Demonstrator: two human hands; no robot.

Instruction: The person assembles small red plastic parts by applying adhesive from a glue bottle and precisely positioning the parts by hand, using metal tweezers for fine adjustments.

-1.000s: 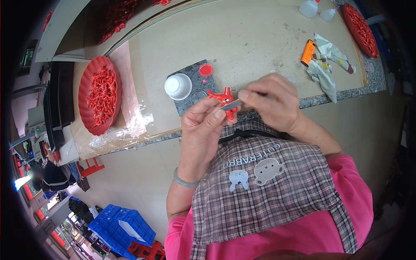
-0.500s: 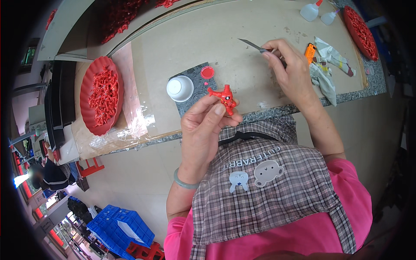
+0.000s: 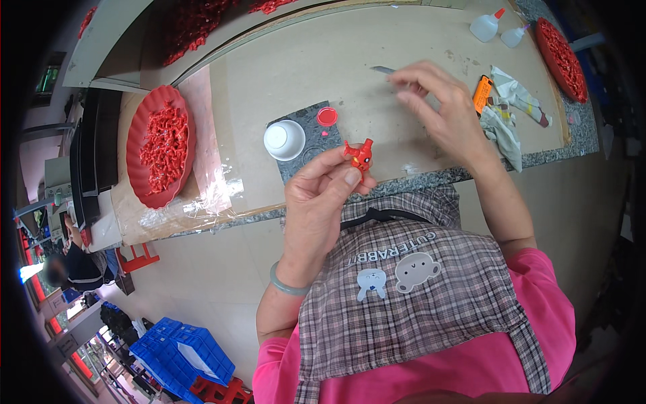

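Note:
My left hand (image 3: 319, 192) is closed, pinching a small glossy red plastic figure (image 3: 363, 158) with a black-and-white eye between thumb and fingers, just above the table's near edge. My right hand (image 3: 437, 104) is smeared by motion over the table to the right. A slim craft knife's blade (image 3: 383, 69) sticks out past its fingertips, pointing left; the handle is hidden behind the fingers. Beyond my left hand, a white cup (image 3: 284, 141) stands on a dark stone slab (image 3: 313, 121), with a small red-filled lid (image 3: 327, 116) and a tiny pink bit beside it.
A red scalloped tray (image 3: 136, 151) of red pieces stands at left, another such tray (image 3: 553, 67) at far right. An orange lighter (image 3: 482, 93), crumpled cloths (image 3: 501, 131) and two squeeze bottles (image 3: 486, 27) lie or stand at right. Blue crates (image 3: 182, 360) and another person (image 3: 91, 266) are at lower left.
The red figure has turned in my left hand, its side now facing differently. My right hand has shifted left over the knife, so less of the knife shows.

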